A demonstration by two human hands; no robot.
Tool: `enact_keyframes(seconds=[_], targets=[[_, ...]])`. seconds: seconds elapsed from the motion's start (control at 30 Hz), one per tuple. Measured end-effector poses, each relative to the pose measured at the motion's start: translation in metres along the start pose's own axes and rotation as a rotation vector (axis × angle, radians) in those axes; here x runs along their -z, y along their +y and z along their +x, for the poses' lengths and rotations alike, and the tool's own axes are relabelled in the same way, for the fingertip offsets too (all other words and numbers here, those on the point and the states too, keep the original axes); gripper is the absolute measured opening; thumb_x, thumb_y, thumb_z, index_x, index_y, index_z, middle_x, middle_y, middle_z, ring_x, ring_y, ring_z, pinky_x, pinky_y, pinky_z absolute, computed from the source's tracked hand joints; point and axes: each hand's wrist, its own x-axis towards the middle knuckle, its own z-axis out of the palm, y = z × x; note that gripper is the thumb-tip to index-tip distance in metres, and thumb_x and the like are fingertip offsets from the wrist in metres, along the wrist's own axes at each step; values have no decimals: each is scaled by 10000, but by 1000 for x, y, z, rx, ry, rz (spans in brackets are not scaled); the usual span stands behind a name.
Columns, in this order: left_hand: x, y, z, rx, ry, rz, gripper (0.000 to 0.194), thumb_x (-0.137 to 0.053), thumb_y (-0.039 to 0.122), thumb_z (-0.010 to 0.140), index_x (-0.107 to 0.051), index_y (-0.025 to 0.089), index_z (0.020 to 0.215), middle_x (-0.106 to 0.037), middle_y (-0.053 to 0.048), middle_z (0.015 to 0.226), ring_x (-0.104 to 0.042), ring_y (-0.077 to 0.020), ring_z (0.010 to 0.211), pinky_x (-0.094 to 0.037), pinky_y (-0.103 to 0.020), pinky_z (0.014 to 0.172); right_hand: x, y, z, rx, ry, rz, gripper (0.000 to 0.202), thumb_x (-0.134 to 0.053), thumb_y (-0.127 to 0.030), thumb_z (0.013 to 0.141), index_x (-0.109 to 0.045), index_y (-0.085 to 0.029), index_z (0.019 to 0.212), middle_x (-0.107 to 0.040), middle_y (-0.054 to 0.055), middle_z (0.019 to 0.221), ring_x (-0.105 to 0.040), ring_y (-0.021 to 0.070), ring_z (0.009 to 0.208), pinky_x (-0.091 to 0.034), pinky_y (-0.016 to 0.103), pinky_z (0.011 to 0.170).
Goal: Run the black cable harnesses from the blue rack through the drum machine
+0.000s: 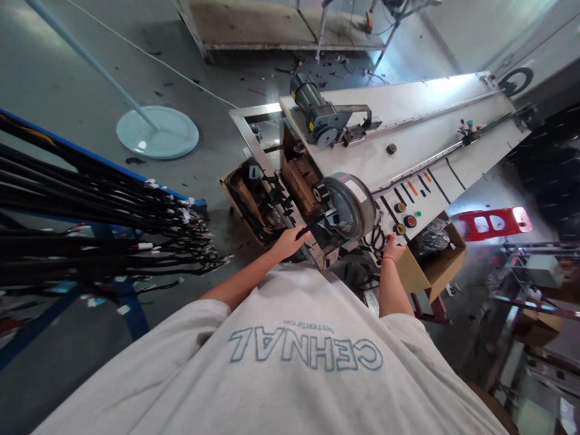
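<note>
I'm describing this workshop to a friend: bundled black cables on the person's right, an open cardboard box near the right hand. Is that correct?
Not quite: the head view shows the bundled black cables on the person's left. The open cardboard box is near the right hand, as you say.

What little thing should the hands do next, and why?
Maybe the left hand should guide what looks like a black strip toward the round grey drum, because its fingertips seem to be on the strip, close to that drum.

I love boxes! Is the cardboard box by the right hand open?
Open: the cardboard box has its flaps spread; crumpled plastic shows inside.
</note>
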Motion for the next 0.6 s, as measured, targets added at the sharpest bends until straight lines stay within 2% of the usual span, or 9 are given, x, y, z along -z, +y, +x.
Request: enact_keyframes(seconds=[0.17,0.37,0.6], targets=[[-3,-3,-1,-2,17,-15,326,-437,460,913,-601,187,846,-655,-26,760,-616,-195,758,-482,-291,743,-1,1,1,-18,-3,12,597,-587,-573,849,-532,-54,1139,-614,271,1193,-585,337,1163,-452,379,981],[-1,0,-1,2,-7,-27,318,-413,453,911,-564,192,811,-605,-11,704,-572,-181,702,-449,-281,691,-1,0,1,-8,-17,-45,630,-554,-577,868,-512,-37,1190,-580,292,1235,-558,348,1203,-432,393,1011],[3,2,-4,31,-51,19,300,-423,419,914,-525,190,749,-550,10,644,-525,-152,625,-407,-260,626,-1,1,0,-18,-10,-57,638,-533,-589,872,-505,-35,1186,-589,299,1192,-564,370,1188,-456,424,983]])
